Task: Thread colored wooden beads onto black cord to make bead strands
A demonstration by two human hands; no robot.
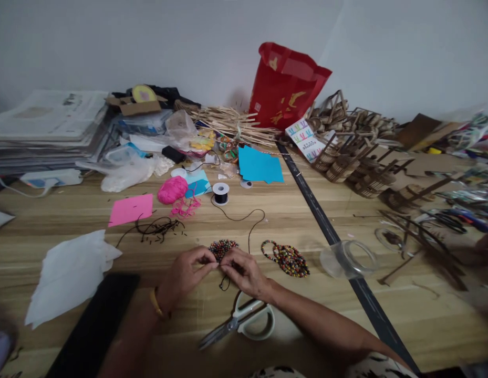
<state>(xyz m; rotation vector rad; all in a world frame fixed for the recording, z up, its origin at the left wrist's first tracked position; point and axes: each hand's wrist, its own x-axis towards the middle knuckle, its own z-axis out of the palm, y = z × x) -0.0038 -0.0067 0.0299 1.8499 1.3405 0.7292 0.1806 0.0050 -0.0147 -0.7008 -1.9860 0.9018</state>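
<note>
Over the near middle of the table, my left hand (pixel 190 270) and my right hand (pixel 246 273) meet with thumbs and forefingers pinched together. Between them runs a thin black cord (pixel 249 231), mostly hidden by the fingers, with a small loop hanging below. The cord leads back to a white spool (pixel 220 193) wound with black. Just behind my fingertips lies a pile of multicoloured beads (pixel 223 248), partly covered by my hands. A coiled string of beads (pixel 289 260) rests to the right. Partly open scissors (pixel 241 323) with pale handles lie below my right hand.
Black cord scraps (pixel 159 228), a pink sheet (pixel 131 209) and pink yarn (pixel 173 189) lie left. A clear plastic jar (pixel 348 260) stands right, before small woven baskets (pixel 365 178). A red bag (pixel 287 86) stands behind. Another person's hand (pixel 486 252) shows at the right edge.
</note>
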